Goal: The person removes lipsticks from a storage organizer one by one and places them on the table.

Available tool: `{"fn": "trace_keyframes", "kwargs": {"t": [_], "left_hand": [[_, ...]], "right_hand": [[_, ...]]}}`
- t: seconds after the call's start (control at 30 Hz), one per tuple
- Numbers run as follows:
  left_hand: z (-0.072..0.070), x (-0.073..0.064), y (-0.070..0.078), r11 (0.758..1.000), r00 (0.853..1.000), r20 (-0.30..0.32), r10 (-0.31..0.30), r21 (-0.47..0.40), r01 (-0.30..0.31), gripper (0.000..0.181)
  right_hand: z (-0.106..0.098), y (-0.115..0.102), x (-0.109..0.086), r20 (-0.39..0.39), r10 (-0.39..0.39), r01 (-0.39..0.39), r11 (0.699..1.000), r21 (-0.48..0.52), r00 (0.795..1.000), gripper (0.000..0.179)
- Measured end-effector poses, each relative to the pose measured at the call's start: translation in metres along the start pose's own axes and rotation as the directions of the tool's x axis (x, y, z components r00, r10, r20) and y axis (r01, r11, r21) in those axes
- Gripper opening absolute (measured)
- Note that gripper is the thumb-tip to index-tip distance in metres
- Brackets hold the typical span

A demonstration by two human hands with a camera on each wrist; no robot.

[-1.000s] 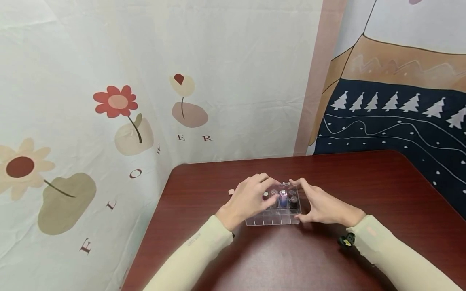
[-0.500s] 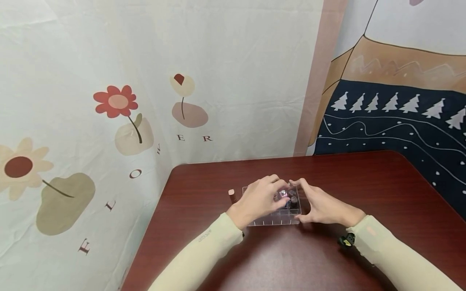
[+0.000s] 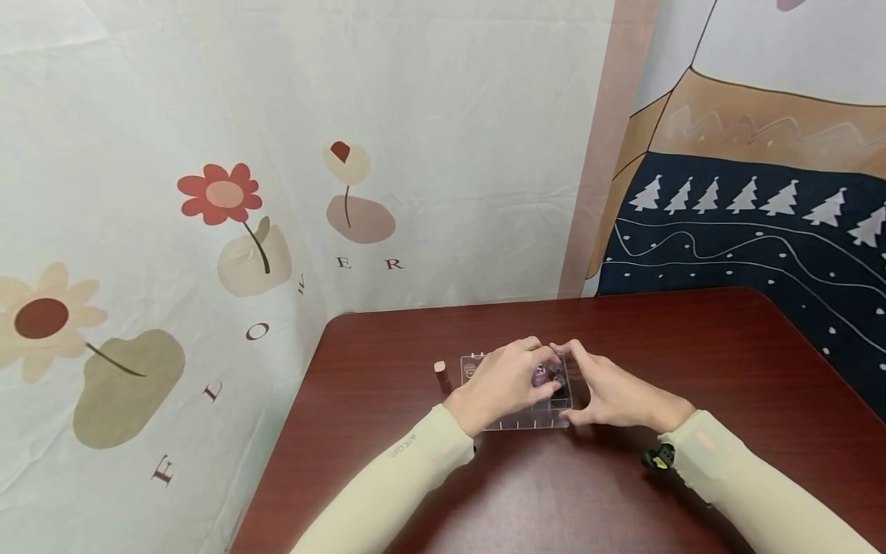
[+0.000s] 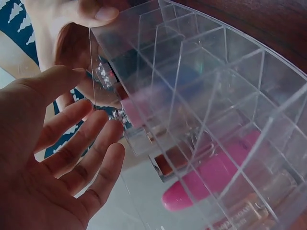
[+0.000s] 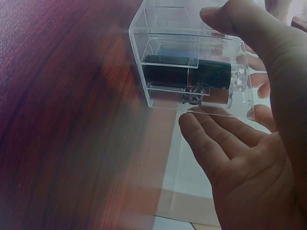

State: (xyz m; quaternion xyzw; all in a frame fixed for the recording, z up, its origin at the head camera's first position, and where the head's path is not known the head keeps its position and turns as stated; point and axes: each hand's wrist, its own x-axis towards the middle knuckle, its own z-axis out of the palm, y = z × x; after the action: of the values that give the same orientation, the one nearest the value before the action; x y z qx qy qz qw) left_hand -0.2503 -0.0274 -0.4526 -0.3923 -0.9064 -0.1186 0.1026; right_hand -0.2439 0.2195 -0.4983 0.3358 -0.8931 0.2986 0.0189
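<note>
A clear plastic cosmetics organizer [image 3: 515,422] with divided compartments sits on the table, several lipsticks and small bottles standing in its back rows. My right hand [image 3: 616,391] grips its right end, thumb at the front corner and fingers at the back. Over the organizer hovers my left hand [image 3: 501,383], fingers loosely bent with nothing visible between them, hiding part of the contents. In the left wrist view, a bright pink tube [image 4: 206,179] and a brown lipstick [image 4: 175,160] show through the plastic. Near my right hand, the right wrist view shows a dark tube [image 5: 206,74] inside.
A brown tube with a pale pink top [image 3: 441,373] stands on the table just left of the organizer. The dark red wooden table [image 3: 644,323] meets a printed flower curtain [image 3: 450,154] behind it. A navy tree-patterned cloth [image 3: 727,238] hangs at the right.
My left hand has shifted rightward over the organizer, uncovering its back left corner and the brown tube beside it. The right hand stays at the right end.
</note>
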Motion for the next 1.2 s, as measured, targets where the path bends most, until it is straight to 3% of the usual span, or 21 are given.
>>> {"fn": "trace_keyframes", "kwargs": {"t": [0.53,0.97,1.2], "left_hand": [[0.005,0.005,0.008,0.984,0.999,-0.018,0.044,0.171,-0.040,0.029],[0.010,0.007,0.010,0.978,1.000,0.006,0.028,0.205,-0.028,0.027],[0.011,0.006,0.011,0.971,0.999,-0.015,0.040,0.235,-0.036,0.026]], "right_hand": [[0.000,0.000,0.001,-0.005,-0.003,0.003,1.000,0.005,1.000,0.096],[0.000,-0.001,0.000,-0.005,0.003,-0.003,1.000,0.007,1.000,0.094],[0.000,-0.001,0.000,-0.003,0.010,-0.010,1.000,0.004,1.000,0.095]]}}
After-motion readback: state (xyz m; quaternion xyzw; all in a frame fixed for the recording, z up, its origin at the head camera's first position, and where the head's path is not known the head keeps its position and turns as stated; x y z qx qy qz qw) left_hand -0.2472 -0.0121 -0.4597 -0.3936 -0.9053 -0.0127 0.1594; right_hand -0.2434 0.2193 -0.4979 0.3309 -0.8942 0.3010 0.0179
